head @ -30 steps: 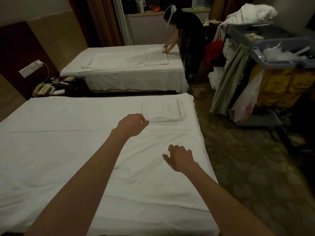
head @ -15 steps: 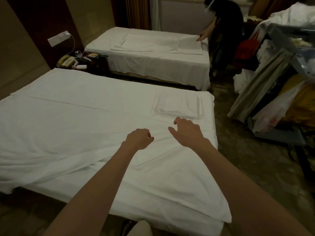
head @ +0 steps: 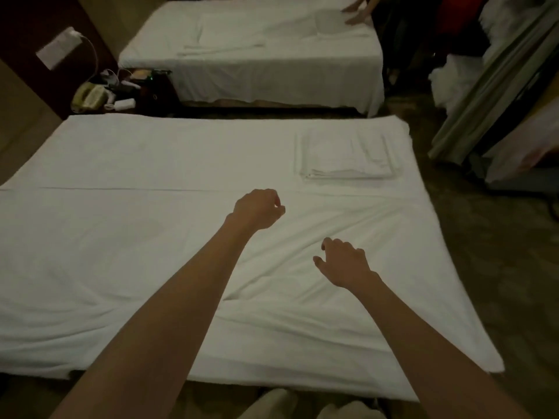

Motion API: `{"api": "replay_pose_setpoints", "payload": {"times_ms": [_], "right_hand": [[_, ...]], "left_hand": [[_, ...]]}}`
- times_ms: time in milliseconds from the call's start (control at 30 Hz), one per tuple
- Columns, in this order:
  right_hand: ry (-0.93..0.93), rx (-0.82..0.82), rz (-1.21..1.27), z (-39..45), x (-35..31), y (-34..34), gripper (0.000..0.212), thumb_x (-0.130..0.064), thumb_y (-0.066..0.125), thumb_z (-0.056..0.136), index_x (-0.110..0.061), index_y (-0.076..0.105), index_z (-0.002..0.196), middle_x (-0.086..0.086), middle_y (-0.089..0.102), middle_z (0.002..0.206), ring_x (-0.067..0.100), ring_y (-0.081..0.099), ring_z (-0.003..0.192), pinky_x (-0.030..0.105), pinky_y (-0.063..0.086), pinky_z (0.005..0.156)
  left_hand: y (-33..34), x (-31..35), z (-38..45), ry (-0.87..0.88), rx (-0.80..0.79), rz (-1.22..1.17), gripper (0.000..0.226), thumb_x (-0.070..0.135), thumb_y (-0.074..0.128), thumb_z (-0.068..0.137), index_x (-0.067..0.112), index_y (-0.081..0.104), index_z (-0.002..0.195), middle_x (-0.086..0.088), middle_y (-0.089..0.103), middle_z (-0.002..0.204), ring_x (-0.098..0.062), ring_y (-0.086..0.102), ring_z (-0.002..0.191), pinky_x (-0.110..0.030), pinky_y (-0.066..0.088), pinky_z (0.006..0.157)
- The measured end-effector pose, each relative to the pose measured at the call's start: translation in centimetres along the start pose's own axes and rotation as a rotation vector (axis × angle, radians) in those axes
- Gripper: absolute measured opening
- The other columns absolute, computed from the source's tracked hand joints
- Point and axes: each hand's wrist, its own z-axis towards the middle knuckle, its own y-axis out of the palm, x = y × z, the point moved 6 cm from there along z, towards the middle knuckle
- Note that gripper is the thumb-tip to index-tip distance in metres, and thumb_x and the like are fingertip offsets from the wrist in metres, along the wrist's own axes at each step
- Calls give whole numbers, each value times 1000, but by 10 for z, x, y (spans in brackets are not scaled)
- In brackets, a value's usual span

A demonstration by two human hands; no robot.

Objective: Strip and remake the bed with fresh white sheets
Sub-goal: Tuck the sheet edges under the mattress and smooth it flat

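left hand [head: 258, 208]: fingers loosely curled, holding nothing | right hand [head: 343, 263]: relaxed, spread

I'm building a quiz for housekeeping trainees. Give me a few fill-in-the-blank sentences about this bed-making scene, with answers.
1. The folded stack of sheets lies on the near bed, towards its far ____ corner.
2. The sheets on both beds are ____ in colour.
3. The left hand and the right hand are above the near bed, and each holds ____.
4. A second person's hands rest on the ____ bed.

Missing words: right; white; nothing; far
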Motion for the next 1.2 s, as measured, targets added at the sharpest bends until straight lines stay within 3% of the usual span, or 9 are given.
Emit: {"api": "replay_pose_setpoints", "payload": {"times_ms": [200, 367, 500, 600, 733, 833, 900, 967, 1200], "right_hand": [[7, -138, 63, 59, -44, 74, 42, -42, 38, 99, -12, 44, 128, 7, 55, 122, 25, 54, 112, 38, 41, 93], [-14, -231, 79, 134, -57, 156, 37, -36, 40, 99, -11, 46, 126, 7, 56, 122, 25, 55, 112, 37, 42, 92], [-77, -235, 26, 183, -66, 215, 30, -22, 43, 98, -12, 48, 125, 8, 53, 122, 28, 53, 112, 38, 42, 90], [-106, -216, 63, 211, -61, 254, 36, -10, 43, 95, -13, 48, 130, 9, 47, 131, 29, 47, 118, 42, 40, 92], [-185, -21, 9, 234, -53, 272, 49, -6, 48, 88, -22, 47, 134, 3, 45, 134, 27, 49, 114, 41, 43, 83], [-181, 8, 54, 247, -49, 268, 50, -16, 60, 88, -27, 48, 135, 0, 45, 135, 24, 48, 114, 40, 43, 85], [-192, 38, 66, 260, -51, 259, 44, -22, 60, 90, -26, 52, 134, 0, 47, 132, 25, 46, 115, 41, 40, 87], [-223, 78, 41, 277, -57, 250, 38, -24, 56, 93, -25, 55, 131, 1, 51, 128, 25, 45, 115, 40, 37, 88], [-210, -67, 139, 338, -58, 238, 23, -38, 53, 94, -22, 65, 105, 0, 57, 107, 21, 49, 105, 36, 35, 86]], "left_hand": [[87, -80, 38, -63, -142, 34, 34, 35, 56, 93, 19, 55, 123, -4, 62, 122, -26, 57, 112, -33, 43, 91], [208, -152, 56, -181, -265, 106, 36, 31, 55, 92, 17, 49, 124, -4, 58, 121, -25, 57, 109, -31, 43, 82], [282, -177, 75, -205, -274, 125, 47, 29, 62, 88, 14, 42, 128, -6, 46, 126, -27, 47, 115, -38, 46, 84], [322, -189, 90, -196, -241, 141, 41, 23, 60, 88, 12, 43, 123, -7, 45, 123, -27, 45, 111, -40, 46, 80], [324, -215, 113, -149, -165, 70, 24, 18, 40, 100, 10, 55, 117, -12, 55, 115, -33, 52, 106, -40, 43, 79], [305, -240, 136, -164, -206, -26, 28, 27, 45, 101, 10, 66, 107, -13, 64, 111, -34, 57, 105, -35, 39, 79], [295, -253, 152, -202, -234, -128, 27, 25, 50, 99, 9, 68, 88, -12, 65, 92, -33, 59, 94, -31, 34, 70], [286, -264, 166, -248, -269, -236, 34, 25, 53, 98, 11, 59, 67, -5, 55, 66, -25, 53, 74, -31, 30, 60], [287, -285, 195, -334, -337, -490, 28, 24, 57, 96, 4, 71, 82, -3, 51, 63, -9, 39, 48, -19, 33, 45]]}}
